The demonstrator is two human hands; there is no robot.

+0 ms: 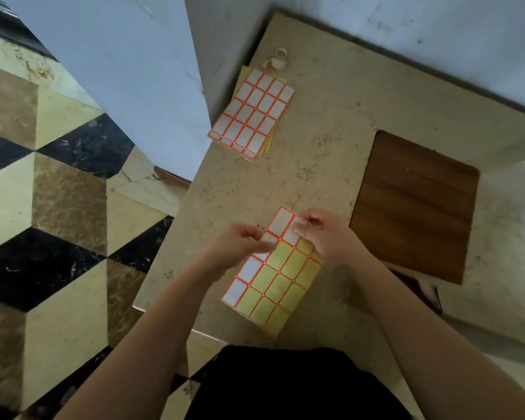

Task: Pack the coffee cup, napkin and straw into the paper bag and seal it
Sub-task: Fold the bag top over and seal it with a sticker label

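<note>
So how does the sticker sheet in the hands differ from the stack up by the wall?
The held sheet is mostly peeled, showing yellow backing with a few white labels left; the top of the stack is full of white labels. The held sheet is gripped by both hands; the stack lies untouched. Both have orange-bordered label grids.

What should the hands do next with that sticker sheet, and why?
Probably peel one white sticker off. The left hand pinches the sticker sheet at its edge, and the right hand has its fingertips on a white sticker near the top corner. Most spots on the sheet are already bare yellow. A loose sticker could seal the bag, though no bag shows here.
</note>
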